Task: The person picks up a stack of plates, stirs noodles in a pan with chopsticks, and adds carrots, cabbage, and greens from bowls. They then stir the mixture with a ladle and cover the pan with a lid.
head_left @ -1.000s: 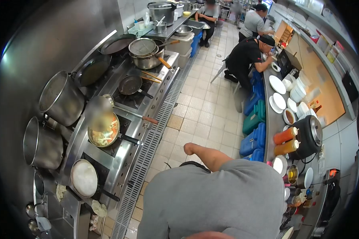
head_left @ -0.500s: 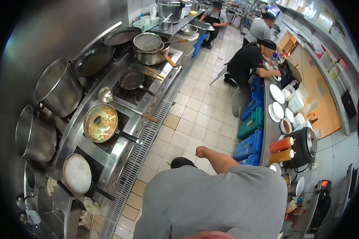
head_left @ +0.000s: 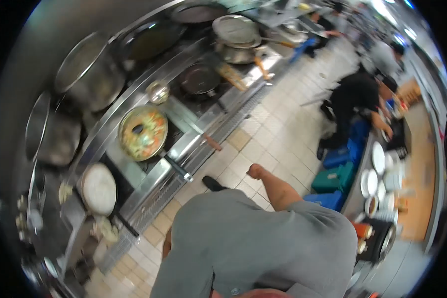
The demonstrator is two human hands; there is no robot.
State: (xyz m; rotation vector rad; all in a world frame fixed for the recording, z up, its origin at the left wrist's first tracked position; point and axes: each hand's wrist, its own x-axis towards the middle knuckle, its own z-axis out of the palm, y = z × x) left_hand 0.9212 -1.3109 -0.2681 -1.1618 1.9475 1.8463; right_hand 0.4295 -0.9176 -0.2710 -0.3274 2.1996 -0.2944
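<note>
My right hand (head_left: 255,171) is closed in a loose fist over the tiled floor, with nothing visible in it. It touches nothing. To its left, on the stove (head_left: 186,151), a pan of food with orange and pale pieces (head_left: 143,133) has its black handle pointing toward the aisle. Below that pan sits a second pan with a whitish round surface (head_left: 99,189). A ladle (head_left: 158,92) lies above the food pan, its wooden handle reaching over the stove's front edge. Only a bit of my left arm shows beside my grey shirt; my left hand is out of view.
Large pots (head_left: 90,74) and dark woks (head_left: 151,40) line the back of the stove. A co-worker in black (head_left: 355,102) leans over the right counter, above blue and green bins (head_left: 333,177). White plates (head_left: 368,183) stand on that counter. More people are farther back, blurred.
The view has swung and blurred: the aisle and the co-worker in black now appear farther right. A bit of my left arm has come into view. My right hand stays closed.
</note>
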